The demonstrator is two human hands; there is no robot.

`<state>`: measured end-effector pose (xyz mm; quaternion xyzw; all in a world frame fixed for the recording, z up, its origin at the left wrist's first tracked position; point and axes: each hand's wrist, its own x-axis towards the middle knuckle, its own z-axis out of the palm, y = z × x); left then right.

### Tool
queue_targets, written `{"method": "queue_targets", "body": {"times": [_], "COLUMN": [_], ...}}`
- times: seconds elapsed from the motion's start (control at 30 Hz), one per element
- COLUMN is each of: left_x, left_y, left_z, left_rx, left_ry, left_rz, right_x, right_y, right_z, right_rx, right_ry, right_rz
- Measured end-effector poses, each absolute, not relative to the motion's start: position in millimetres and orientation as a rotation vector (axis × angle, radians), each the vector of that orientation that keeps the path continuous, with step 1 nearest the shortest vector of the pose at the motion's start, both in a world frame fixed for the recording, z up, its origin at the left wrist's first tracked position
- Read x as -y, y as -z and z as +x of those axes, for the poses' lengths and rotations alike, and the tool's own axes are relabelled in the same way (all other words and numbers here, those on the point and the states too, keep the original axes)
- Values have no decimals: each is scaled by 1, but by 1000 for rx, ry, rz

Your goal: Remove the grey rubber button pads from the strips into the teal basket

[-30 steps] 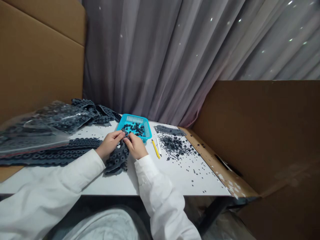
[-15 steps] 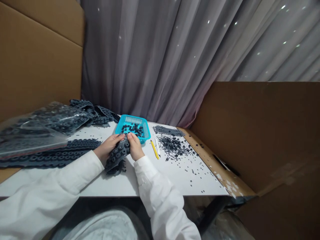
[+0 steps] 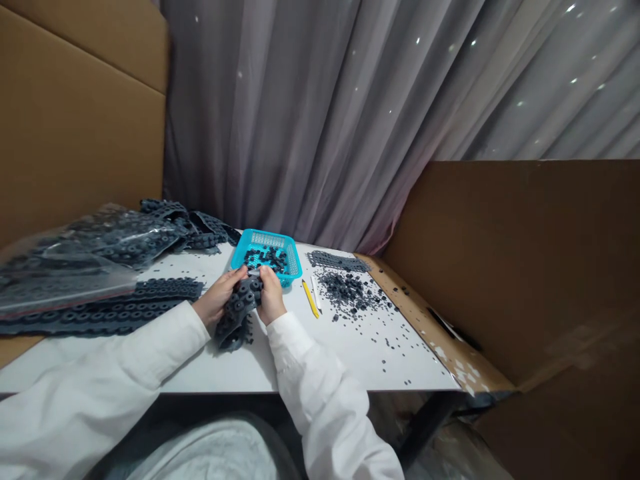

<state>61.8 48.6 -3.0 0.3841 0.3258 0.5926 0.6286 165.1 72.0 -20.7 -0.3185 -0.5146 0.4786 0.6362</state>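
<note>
Between my two hands hangs a dark grey rubber sheet (image 3: 237,308) with rows of moulded rings, its lower end drooping to the white tabletop. My left hand (image 3: 219,297) pinches its upper left edge, and my right hand (image 3: 271,297) grips the upper right edge, thumbs close together. Just beyond my fingers stands a turquoise plastic basket (image 3: 299,261) with small black rubber pieces (image 3: 270,257) in it. My fingertips are over its near rim; whether they touch it I cannot tell.
More ringed rubber sheets (image 3: 150,307) and a clear plastic bag (image 3: 100,243) of them lie at left. To the right are a yellow pen-like tool (image 3: 310,299), a white one (image 3: 316,293), scattered black bits (image 3: 347,291) and a flat perforated sheet (image 3: 337,261). Cardboard panels (image 3: 500,267) flank the table.
Both hands stay on the rubber sheet. The sheet's top edge has turned slightly between them, and the fingers have shifted a little. The basket has not moved.
</note>
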Motion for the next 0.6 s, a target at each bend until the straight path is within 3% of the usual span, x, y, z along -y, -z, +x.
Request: {"method": "queue_targets", "body": {"times": [0.4,0.6], "left_x": [-53,-57], "left_y": [2,1], "left_z": [58,50], "left_rx": [-859,-916], "left_ry": [-1421,-1436], "left_rz": [1030,1181], "right_x": [-73,-71], "right_y": [19,9], "right_z": [168,187], "right_rx": [1367,1862], "right_ry": [-1057,-683], "right_rz": [-676,-733]}}
